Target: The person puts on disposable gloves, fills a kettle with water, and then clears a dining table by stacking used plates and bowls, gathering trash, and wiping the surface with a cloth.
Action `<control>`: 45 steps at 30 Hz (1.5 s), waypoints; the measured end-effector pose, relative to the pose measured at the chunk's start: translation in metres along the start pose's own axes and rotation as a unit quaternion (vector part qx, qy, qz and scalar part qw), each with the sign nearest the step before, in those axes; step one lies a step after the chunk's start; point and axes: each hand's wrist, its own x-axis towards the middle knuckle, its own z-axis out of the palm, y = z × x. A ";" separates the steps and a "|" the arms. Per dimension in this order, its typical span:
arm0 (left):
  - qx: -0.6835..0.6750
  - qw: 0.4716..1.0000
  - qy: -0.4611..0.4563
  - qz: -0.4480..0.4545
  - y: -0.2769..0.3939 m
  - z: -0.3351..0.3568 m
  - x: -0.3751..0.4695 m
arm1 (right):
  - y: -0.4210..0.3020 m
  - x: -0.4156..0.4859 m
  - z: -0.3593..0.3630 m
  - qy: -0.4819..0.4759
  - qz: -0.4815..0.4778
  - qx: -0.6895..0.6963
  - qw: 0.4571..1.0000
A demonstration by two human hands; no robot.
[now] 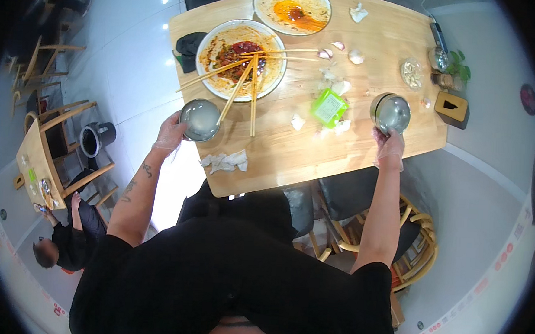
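My left hand (171,132), in a clear plastic glove, grips a small metal bowl (200,120) at the table's left edge. At the right, my gloved right hand (389,146) holds stacked metal bowls (392,113) by their near side. A large bowl with red sauce remains (271,85) stands beyond my left hand, with several wooden chopsticks (253,107) lying in it and over its rim. Behind it is a second sauce-stained bowl (320,22). A green packet of tissues (329,107) bearing writing lies between my hands, among crumpled tissues (298,122).
The wooden table (285,168) also bears crumpled tissue (226,161), garlic (356,57), a dish of garlic cloves (411,73) and a wooden-topped tissue box (452,108). A black cloth item (191,49) lies by the large bowl. Chairs (345,194) stand below. Another person (75,243) sits far left.
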 end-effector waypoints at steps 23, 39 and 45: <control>0.008 0.993 0.011 0.121 0.196 -0.023 -0.059 | -0.034 -0.144 0.314 -0.210 -0.414 -0.446 0.765; 0.353 0.816 0.185 0.419 0.196 0.036 0.033 | -0.037 -0.172 0.352 -0.143 -0.629 -0.591 0.485; 0.319 0.820 0.202 0.431 0.209 0.044 0.030 | -0.039 -0.153 0.348 -0.121 -0.587 -0.574 0.557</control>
